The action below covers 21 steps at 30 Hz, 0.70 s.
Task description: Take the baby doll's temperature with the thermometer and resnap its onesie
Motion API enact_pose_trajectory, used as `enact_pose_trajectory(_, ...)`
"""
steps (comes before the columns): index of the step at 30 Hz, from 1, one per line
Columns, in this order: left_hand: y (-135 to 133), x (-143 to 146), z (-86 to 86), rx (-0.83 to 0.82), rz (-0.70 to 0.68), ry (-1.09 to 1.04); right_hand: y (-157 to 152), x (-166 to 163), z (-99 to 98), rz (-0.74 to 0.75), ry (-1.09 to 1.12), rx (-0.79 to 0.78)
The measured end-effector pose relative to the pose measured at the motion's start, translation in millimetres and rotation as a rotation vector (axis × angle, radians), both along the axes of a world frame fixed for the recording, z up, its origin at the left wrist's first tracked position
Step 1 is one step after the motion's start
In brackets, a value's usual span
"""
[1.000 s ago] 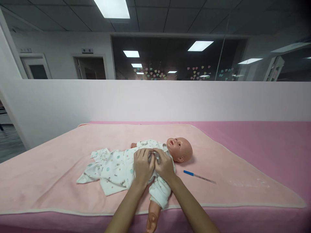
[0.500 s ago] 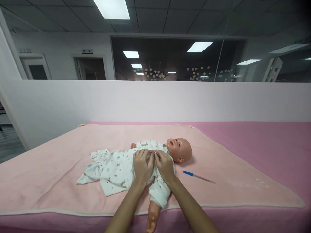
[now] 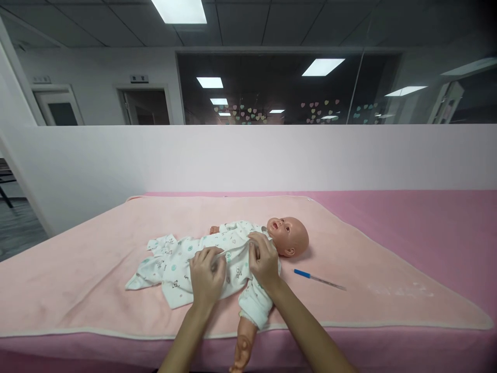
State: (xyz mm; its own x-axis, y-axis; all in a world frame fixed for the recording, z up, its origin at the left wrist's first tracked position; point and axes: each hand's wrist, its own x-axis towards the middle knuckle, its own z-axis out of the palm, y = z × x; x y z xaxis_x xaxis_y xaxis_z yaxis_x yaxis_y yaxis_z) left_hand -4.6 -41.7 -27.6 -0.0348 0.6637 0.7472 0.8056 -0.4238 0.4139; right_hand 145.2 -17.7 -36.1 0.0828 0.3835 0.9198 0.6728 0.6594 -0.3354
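Note:
A baby doll [image 3: 291, 235] lies on its back with its head to the right, dressed in white printed baby clothes [image 3: 235, 259]. My left hand [image 3: 207, 273] is over the belly, thumb and fingers closed in a pinch on the garment's front. Near the collar, my right hand [image 3: 264, 260] pinches the cloth at the chest. Between the two hands the fabric shows a raised fold. One doll arm [image 3: 244, 342] sticks out of its sleeve toward me, past the front edge; the other doll hand [image 3: 215, 229] shows on the far side. The legs are covered by cloth.
A thermometer-like clear stick with a blue cap [image 3: 302, 273] lies right of the doll. Under everything is a peach blanket [image 3: 116, 228] on a pink padded surface [image 3: 427, 233]. A white low wall [image 3: 248, 158] with glass above stands behind.
My left hand has moved left along the garment, away from my right hand. The right hand stays near the collar. The camera view has shifted slightly.

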Motion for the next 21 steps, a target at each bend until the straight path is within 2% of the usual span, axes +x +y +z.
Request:
enact_pose_trajectory(3,-4,1,-0.2,-0.016,-0.047,0.015,-8,-6,3.7,0.138,-0.236,-0.039)
enact_pose_trajectory(6,-6,3,0.5,-0.029,-0.075,0.021,-12,-10,4.3,0.194,-0.38,-0.123)
enact_pose_trajectory(16,-5,2,-0.1,-0.046,-0.126,-0.078,-8,-11,2.3,0.174,-0.351,-0.185)
enact_pose_trajectory(21,-5,4,-0.5,-0.04,-0.139,-0.068,-4,-13,-0.2,0.109,-0.311,-0.186)
